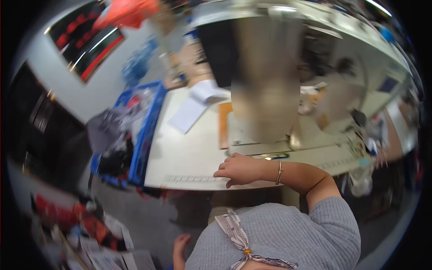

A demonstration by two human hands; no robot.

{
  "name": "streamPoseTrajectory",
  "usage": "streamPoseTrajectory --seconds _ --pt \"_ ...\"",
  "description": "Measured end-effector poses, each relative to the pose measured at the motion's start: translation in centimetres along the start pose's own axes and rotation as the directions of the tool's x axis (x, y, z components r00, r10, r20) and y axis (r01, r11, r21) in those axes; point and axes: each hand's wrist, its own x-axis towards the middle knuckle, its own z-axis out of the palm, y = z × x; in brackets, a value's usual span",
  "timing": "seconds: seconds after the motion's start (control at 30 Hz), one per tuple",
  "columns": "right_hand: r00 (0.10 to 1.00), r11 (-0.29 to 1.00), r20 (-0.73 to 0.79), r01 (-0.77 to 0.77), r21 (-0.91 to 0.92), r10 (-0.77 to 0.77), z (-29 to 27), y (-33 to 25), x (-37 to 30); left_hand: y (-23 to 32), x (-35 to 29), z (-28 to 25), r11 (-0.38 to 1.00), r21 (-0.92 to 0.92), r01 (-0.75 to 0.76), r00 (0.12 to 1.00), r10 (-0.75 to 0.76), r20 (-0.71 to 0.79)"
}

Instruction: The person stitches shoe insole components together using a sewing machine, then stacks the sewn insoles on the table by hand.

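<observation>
Your right hand (237, 169) lies palm down on the front edge of the bench (189, 157), fingers (223, 173) loosely curled and slightly spread, gripping nothing, tips touching the white top just above a printed ruler strip (189, 178) that runs along the edge. A bracelet (279, 172) sits on that wrist, and the forearm runs right into a grey sleeve (333, 216). Your left hand (180, 246) is low at the bottom of the view, down beside your body over the floor, only partly seen; can't tell how far its fingers are open or whether it holds anything. Just behind the right hand is the flat bed of a sewing machine (265, 76), its big blurred body rising over the bench. A small dark tool (275, 156) lies near the wrist, apart from it. A brown strip (223, 126) lies left of the machine bed, and white paper (189, 114) farther back left. A blue bin (146, 130) of mixed dark and white stuff stands just beside the bench's left end. Red and dark scraps (67, 216) litter the floor lower left. A patterned scarf (236, 236) with a bead hangs on your grey top.
</observation>
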Motion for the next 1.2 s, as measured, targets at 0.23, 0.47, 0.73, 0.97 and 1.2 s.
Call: streamPoseTrajectory --seconds 0.23,0.47,0.73,0.97,1.2 --pt "0.154 0.702 -0.725 -0.446 0.555 0.672 1.4 7.0 -15.1 37.9 3.6 13.4 0.817 -0.443 -0.37 -0.062 0.454 0.889" --pt "-0.145 0.376 -0.675 -0.738 0.561 0.723 1.8 23.1 -17.0 43.8 -1.7 37.7 0.244 -0.106 -0.964 0.127 0.774 0.621" --pt "-0.011 0.029 -0.08 -0.875 0.484 0.997 -3.8 28.0 -10.2 46.1 9.8 46.9 0.323 0.528 -0.785 0.429 0.899 0.087" --pt "0.194 0.193 -0.061 -0.799 0.569 0.979 -5.7 25.7 -12.4 48.8 4.7 42.9 0.411 0.484 -0.773 0.539 0.827 0.158" --pt "0.277 0.413 -0.415 -0.865 0.285 0.867 -2.5 27.1 -13.0 51.1 1.5 41.9 0.519 0.417 -0.746 0.639 0.733 0.233"
